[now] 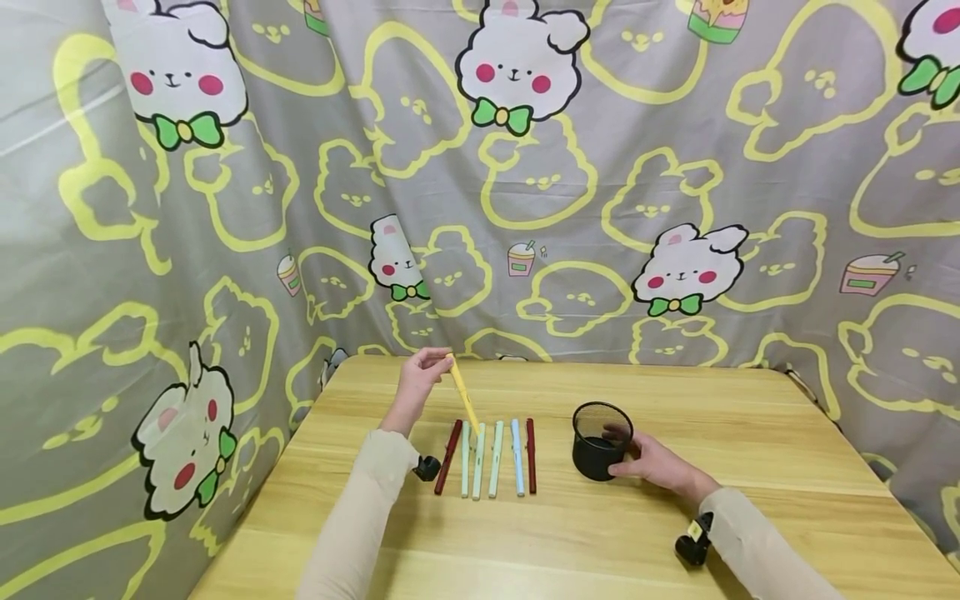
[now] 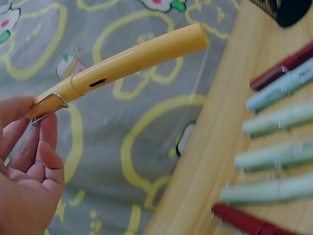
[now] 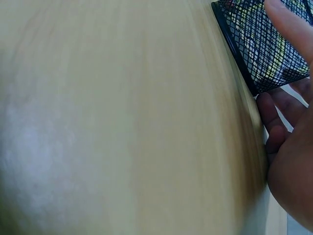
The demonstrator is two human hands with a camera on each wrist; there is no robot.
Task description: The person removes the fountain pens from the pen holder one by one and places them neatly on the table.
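My left hand pinches a yellow pen by its clip end, thumb against fingers. The pen slants down over the row, its free end overlapping a pale green pen in the head view. In the left wrist view the yellow pen shows its wire clip and a small dark slot in the barrel. With the thumb in front and fingers behind, my right hand holds a round black mesh pen holder standing on the table. The mesh wall fills a corner of the right wrist view.
Several pens lie side by side: a dark red pen at the left end, pale green ones, a light blue pen and another dark red pen. The wooden table meets a patterned curtain behind and at left.
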